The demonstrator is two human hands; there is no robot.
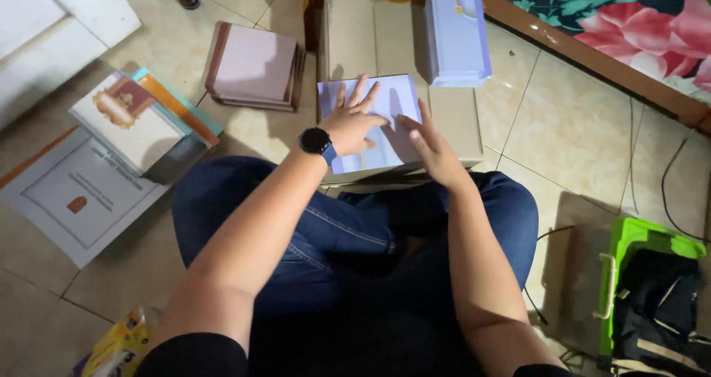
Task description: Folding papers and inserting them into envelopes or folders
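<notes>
Pressing flat, fingers spread, left hand lying open on top of a pale blue stack of sheets, clasping nothing. Resting alongside, right hand touching the stack's right edge with straight, unclenched fingers, palm against its side. Sitting on a flat cardboard box, that stack, just in front of the knees in blue jeans. Wearing a dark watch on the left wrist.

Lying farther back on the same cardboard, a second pale blue stack, apart from the first. Lying left of the cardboard on the tile floor, a pile of pinkish-brown booklets. Farther left, leaning together, several books with a white cover on top, overlapping a large white sheet. Showing at lower right, a green crate holding dark cloth, with black cables trailing near it. Peeking in at the bottom left, a yellow packet. Running along the upper right, a wooden frame edge beside a floral fabric.
</notes>
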